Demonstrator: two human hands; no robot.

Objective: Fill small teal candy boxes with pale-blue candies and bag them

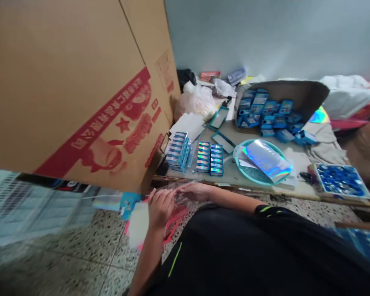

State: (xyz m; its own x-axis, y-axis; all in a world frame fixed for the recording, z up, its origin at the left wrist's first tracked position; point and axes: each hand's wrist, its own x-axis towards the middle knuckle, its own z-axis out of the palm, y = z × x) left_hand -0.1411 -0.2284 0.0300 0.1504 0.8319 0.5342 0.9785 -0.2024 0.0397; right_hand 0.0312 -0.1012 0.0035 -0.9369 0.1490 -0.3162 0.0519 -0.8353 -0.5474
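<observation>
My left hand (162,205) is bent over a crinkled clear plastic bag (183,199) at the table's front edge. From the right, my right hand (194,191) reaches to the same plastic, its fingers closed on it close to my left hand. Just beyond the hands, a stack of small blue boxes (177,151) stands beside the big carton, with clear film along its side. Two rows of small blue boxes (210,158) lie to the right of that stack. Part of the plastic is hidden by my fingers.
A large brown carton (111,94) rises at the left. A turquoise basin (259,179) holds shiny sheets. Behind it, an open box (308,92) lies with blue packets spilling out. A tray of blue pieces (342,181) sits at the right. Pink and white sheets (138,226) lie below.
</observation>
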